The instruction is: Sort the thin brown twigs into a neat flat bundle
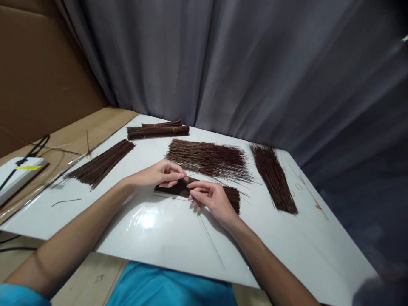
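Observation:
My left hand [172,173] hovers over the left part of a dark brown bundle of thin sticks [232,197], its thumb and fingers pinched together. What it pinches, if anything, is too small to make out. Close beside it, my right hand [212,197] has thumb and forefinger closed over the same bundle. A faint, blurred thin stick [212,242] runs from under those fingers toward the table's front edge, in line with the pinch. Just behind both hands lies a wide, loosely spread pile of thin brown sticks [207,157].
Fanned sticks [103,163] lie left, another stick pile [274,178] right. Tied bundles [159,131] rest at the back of the white table [153,238]. A single bent stick [66,201] and rubber bands [298,186] lie loose. A power strip [22,174] is far left; a grey curtain [223,72] hangs behind.

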The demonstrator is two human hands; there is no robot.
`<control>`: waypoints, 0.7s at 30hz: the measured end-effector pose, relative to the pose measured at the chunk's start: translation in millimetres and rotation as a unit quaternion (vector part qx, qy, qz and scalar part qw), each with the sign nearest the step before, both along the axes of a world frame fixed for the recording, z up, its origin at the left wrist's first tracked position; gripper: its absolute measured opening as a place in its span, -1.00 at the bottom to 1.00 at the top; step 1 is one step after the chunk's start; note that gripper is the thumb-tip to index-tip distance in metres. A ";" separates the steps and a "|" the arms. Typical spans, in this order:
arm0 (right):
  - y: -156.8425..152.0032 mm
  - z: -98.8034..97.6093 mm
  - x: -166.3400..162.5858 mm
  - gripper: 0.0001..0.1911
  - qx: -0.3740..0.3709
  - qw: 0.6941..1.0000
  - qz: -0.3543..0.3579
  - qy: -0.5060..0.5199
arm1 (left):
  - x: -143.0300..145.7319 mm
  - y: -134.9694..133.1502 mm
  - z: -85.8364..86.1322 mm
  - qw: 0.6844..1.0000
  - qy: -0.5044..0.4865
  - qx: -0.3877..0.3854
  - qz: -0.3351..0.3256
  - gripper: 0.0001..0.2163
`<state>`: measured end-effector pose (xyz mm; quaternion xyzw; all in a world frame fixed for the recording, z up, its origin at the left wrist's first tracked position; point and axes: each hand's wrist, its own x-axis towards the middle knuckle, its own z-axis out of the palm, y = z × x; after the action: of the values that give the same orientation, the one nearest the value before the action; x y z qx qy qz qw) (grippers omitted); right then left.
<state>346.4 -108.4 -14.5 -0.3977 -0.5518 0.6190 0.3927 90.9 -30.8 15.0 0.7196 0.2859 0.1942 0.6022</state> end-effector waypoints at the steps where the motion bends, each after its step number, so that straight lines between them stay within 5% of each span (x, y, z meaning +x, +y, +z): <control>1: 0.4 -0.7 0.4 -0.58 -0.004 1.000 -0.002 -0.005 | 0.9 -0.5 -0.1 1.000 0.004 0.003 -0.005 -0.61; 21: -0.4 -2.1 -0.1 -0.68 0.002 0.999 -0.013 -0.047 | 7.9 -7.8 0.2 0.998 0.037 -0.042 -0.019 -0.65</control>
<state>346.2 -108.8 -16.6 -0.4324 -0.5660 0.5932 0.3753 98.9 -38.7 15.2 0.7055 0.3020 0.1437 0.6248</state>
